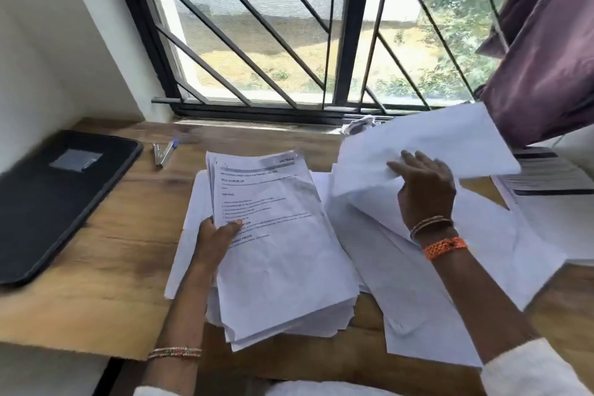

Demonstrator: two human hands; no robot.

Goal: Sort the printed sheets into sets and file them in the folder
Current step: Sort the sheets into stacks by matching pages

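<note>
Far to the left of our left hand [214, 236] a black folder [54, 199] lies shut on the bench [122, 254], with pens [164, 151] between the two. That hand grips the near left edge of a thick printed stack [283, 244], thumb on top. To its right, our right hand [424, 190] pinches a blank sheet [427, 145] lifted above loose sheets [434, 283] spread under the wrist. Beyond it lies a striped printed page [553, 177].
</note>
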